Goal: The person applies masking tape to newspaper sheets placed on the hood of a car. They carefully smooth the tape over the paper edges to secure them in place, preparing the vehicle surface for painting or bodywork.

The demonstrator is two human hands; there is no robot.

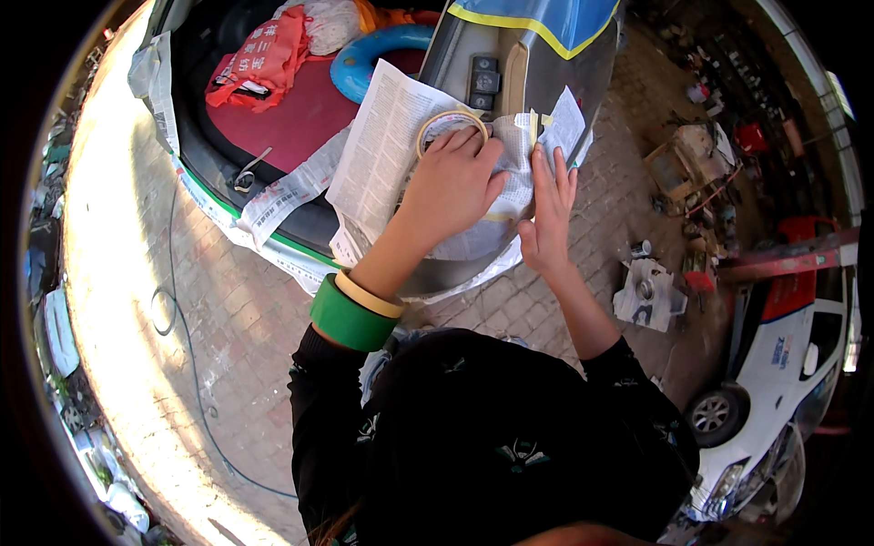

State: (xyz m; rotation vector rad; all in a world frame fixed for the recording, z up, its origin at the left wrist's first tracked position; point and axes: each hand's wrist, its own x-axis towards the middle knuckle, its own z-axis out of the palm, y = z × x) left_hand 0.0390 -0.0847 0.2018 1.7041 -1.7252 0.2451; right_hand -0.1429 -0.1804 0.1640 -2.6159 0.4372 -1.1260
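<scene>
A ring-shaped roll of masking tape (452,115) sits at the fingers of my left hand (452,182), which are curled into and over it, on top of the newspaper. My right hand (549,209) lies nearly flat with its fingers stretched out, against the right side of the newspaper sheet (387,136) and a pale tape strip (533,127). The newspaper covers part of a car's rear corner beside the open trunk. Around my left wrist hang a wide green tape roll (353,314) and a narrower beige one (368,296).
The trunk holds a red bag (264,59) and a blue inflatable ring (360,65). Blue sheeting (555,20) with a yellow edge covers the far panel. A hose (187,341) crosses the brick floor at left. Clutter and a white car (769,373) stand at right.
</scene>
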